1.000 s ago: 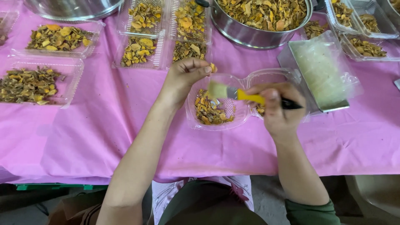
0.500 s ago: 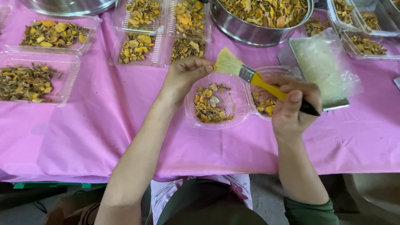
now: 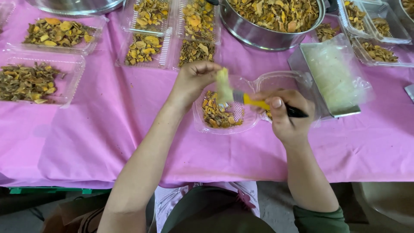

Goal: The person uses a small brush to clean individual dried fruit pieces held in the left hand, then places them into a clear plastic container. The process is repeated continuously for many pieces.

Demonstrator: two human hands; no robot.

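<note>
Worktop (image 3: 86,142) draped in pink cloth, filling most of the frame; its far edge is cut off at the top. Upper centre: a large steel bowl (image 3: 276,21) heaped with yellow-brown dried slices, its rim cropped by the top edge. A second steel vessel (image 3: 73,5) in the upper left shows only its lower curve. Right of centre: a flat metal tray (image 3: 334,77) wrapped in clear film, holding a pale greenish-white mass whose nature is hard to make out. Left edge: two clear plastic boxes (image 3: 41,77) of dried slices, the nearer one darker in content. Upper centre-left: four small clear trays (image 3: 172,34) of the same slices, packed side by side. Upper right: further clear trays (image 3: 375,30), partly cropped. Centre: an open clear hinged container (image 3: 222,114), its left half filled with orange-brown slices, its right half largely hidden behind the right hand. Right hand (image 3: 286,114), just right of centre, with fingers clamped round a brush (image 3: 254,101) with a yellow and black handle; its pale bristles, blurred, stand over the container's far rim. Left hand (image 3: 194,80), fingers curled together, pinches that far rim beside the bristles.
</note>
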